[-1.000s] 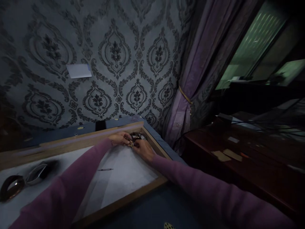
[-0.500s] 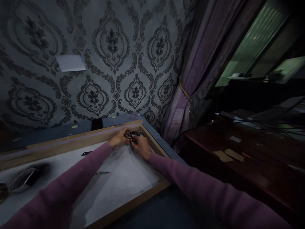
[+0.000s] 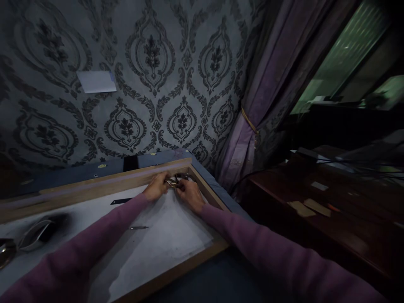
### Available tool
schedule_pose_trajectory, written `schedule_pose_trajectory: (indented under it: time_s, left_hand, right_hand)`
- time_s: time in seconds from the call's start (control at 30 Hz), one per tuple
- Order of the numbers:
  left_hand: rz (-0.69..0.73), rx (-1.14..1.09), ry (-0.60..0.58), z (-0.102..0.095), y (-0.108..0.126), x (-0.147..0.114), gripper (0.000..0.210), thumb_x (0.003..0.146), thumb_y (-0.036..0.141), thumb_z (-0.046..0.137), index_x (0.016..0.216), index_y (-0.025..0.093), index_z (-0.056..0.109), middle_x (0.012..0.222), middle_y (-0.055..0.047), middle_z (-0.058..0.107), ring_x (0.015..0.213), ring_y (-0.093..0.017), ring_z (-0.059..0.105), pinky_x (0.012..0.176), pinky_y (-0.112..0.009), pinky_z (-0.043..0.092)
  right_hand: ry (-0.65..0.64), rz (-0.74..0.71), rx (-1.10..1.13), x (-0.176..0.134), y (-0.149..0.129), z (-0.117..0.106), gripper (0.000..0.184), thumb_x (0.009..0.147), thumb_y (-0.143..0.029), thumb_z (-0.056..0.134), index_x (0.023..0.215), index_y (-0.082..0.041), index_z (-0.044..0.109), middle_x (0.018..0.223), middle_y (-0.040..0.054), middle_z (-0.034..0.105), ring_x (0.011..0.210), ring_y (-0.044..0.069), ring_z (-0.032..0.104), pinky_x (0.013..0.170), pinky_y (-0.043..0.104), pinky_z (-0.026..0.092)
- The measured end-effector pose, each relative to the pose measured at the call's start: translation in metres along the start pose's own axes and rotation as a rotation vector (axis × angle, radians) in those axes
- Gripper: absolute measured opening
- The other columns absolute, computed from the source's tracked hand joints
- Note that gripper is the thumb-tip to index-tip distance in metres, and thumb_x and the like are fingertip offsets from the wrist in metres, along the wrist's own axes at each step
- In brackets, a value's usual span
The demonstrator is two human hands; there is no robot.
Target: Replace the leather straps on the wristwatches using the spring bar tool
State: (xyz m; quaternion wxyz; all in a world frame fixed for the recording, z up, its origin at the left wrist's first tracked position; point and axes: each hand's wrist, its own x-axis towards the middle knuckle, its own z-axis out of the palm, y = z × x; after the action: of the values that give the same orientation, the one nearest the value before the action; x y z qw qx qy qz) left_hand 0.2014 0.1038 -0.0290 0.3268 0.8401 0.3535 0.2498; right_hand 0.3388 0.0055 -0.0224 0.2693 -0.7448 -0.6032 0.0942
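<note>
I work in dim, bluish gloom; a greenish glow shows at upper right. Soft grey shadow lies beside my left sleeve on the white sheet. Faint glints catch the metallic piece at my fingers, its detail blurred. Toward the edges, everything darkens, smears and stretches.

Dim room. Far wall papered grey, dark damask medallions; white card on it, left. Right: purple curtain, gold tieback; greenish light beyond. Reddish-brown desk right. Blue tabletop along wall.
</note>
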Motion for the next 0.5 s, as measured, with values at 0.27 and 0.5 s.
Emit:
schedule_pose_trajectory:
  time_s: [0.27,0.5]
  left_hand:
    - [0.080,0.183,0.127,0.0037,0.0077,-0.0082,0.018,0.076,0.004,0.057,0.088,0.017,0.056,0.095,-0.007,0.060,0.095,-0.023,0.056,0.087,-0.036,0.044]
    - [0.150,0.180,0.133,0.0051,0.0043,-0.0056,0.019,0.074,0.002,0.053,0.085,0.017,0.055,0.087,-0.005,0.062,0.089,-0.021,0.058,0.083,-0.035,0.046]
  right_hand:
    - [0.031,-0.023,0.055,0.0003,0.0037,0.0043,0.013,0.077,-0.012,0.063,0.088,-0.015,0.070,0.075,0.0045,0.071,0.069,0.016,0.062,0.062,0.022,0.039]
    - [0.045,-0.047,0.111,-0.0014,0.0075,0.0043,0.021,0.074,-0.005,0.061,0.092,-0.015,0.066,0.072,0.0018,0.069,0.064,0.014,0.061,0.059,0.020,0.039]
